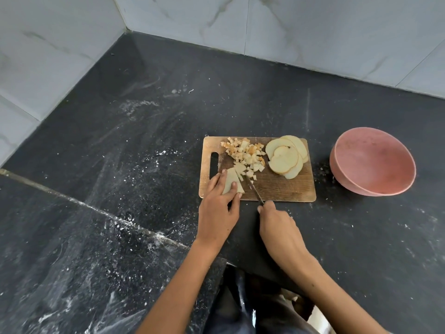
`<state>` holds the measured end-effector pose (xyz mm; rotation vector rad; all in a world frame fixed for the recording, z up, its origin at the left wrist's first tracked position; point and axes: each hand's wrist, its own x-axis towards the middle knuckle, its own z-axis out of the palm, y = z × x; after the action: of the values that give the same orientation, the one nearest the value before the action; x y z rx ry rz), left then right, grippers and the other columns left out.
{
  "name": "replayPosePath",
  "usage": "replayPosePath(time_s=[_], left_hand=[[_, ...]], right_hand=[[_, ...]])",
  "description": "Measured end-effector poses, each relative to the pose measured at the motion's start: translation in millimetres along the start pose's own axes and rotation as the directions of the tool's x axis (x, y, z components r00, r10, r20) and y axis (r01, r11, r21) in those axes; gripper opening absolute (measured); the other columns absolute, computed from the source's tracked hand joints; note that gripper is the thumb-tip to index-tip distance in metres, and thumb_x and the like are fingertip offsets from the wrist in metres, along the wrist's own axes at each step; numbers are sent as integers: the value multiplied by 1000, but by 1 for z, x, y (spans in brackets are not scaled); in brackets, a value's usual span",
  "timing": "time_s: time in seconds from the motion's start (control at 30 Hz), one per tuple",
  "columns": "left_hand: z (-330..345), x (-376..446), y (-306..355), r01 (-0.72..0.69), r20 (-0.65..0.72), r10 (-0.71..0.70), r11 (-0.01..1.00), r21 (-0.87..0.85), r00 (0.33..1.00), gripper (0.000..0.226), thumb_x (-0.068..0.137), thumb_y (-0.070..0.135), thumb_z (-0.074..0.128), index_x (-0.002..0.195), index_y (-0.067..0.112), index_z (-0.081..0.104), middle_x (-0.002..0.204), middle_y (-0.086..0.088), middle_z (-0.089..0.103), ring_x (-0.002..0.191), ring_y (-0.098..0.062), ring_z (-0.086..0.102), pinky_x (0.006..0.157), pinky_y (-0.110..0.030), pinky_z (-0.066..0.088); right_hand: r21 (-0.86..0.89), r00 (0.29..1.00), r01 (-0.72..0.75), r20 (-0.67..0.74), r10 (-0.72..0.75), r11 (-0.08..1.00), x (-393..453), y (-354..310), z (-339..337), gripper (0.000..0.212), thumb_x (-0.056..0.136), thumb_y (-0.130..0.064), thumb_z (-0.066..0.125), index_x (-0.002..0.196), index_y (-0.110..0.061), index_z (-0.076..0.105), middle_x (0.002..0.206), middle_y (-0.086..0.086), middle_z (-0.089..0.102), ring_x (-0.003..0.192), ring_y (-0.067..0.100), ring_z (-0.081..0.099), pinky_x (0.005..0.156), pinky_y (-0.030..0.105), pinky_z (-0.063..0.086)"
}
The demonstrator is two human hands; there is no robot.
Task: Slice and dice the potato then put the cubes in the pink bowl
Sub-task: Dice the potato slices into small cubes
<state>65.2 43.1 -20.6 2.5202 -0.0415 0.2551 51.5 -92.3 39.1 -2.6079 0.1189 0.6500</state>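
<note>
A wooden cutting board (284, 186) lies on the black counter. A pile of small potato cubes (245, 154) sits at its far left, and a stack of round potato slices (286, 156) at its far right. My left hand (220, 206) presses its fingertips on a stack of potato strips (232, 180) at the board's near left. My right hand (280, 229) grips a knife (254, 191) whose blade rests at the cut end of the strips. The pink bowl (372, 162) stands to the right of the board, and nothing is in it.
The black stone counter (144, 141) is dusted with white specks and has a seam running diagonally at the left. Tiled walls (289, 25) close the back and left. The counter's near edge is just below my forearms.
</note>
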Motion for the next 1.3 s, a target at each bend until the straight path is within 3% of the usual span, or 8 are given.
replayPosePath(time_s=[0.17, 0.47, 0.67, 0.87, 1.0, 1.3], left_hand=[[1, -4, -3, 39, -14, -39, 999, 8, 999, 27, 90, 19, 67, 117, 18, 71, 141, -14, 50, 134, -29, 42, 92, -32, 46], [8, -6, -4, 16, -95, -12, 999, 47, 995, 29, 92, 26, 55, 110, 13, 73, 134, -16, 56, 132, -29, 46, 100, -42, 48], [10, -6, -3, -14, -124, 21, 998, 62, 992, 35, 93, 28, 47, 108, 11, 74, 130, -19, 57, 126, -31, 52, 101, -41, 45], [13, -6, -2, 9, -135, -7, 1000, 19, 991, 35, 91, 26, 47, 108, 10, 73, 130, -20, 57, 125, -31, 53, 102, -43, 45], [13, -7, -2, 30, -132, -29, 1000, 6, 991, 35, 92, 27, 47, 111, 13, 72, 133, -18, 55, 128, -29, 50, 105, -41, 42], [15, -8, -2, 36, -155, -27, 998, 52, 988, 34, 91, 27, 48, 106, 12, 75, 129, -18, 58, 124, -29, 54, 101, -41, 47]], right_hand=[[72, 998, 66, -18, -64, 995, 4, -15, -7, 25, 104, -33, 27, 91, -15, 39, 85, 8, 61, 81, 28, 60, 64, 35, 40], [52, 999, 26, 44, -28, 998, 16, -39, -5, 19, 105, -28, 26, 95, -15, 37, 104, 11, 61, 98, 29, 57, 71, 34, 37], [-61, 998, 15, 55, -11, 998, 23, -45, -2, 23, 105, -25, 27, 113, -10, 42, 112, 11, 60, 105, 29, 57, 71, 32, 37], [-148, 992, -18, 120, 36, 989, 6, -30, 4, 13, 104, -18, 29, 112, -12, 38, 112, 12, 61, 103, 30, 60, 69, 33, 38], [-143, 987, -30, 153, 52, 989, -8, -17, 5, 12, 106, -23, 24, 99, -15, 31, 105, 12, 63, 97, 30, 62, 68, 34, 39], [-108, 989, -14, 144, 30, 994, -27, -1, 15, 13, 105, -23, 22, 94, -16, 26, 91, 8, 59, 91, 32, 60, 66, 35, 36]])
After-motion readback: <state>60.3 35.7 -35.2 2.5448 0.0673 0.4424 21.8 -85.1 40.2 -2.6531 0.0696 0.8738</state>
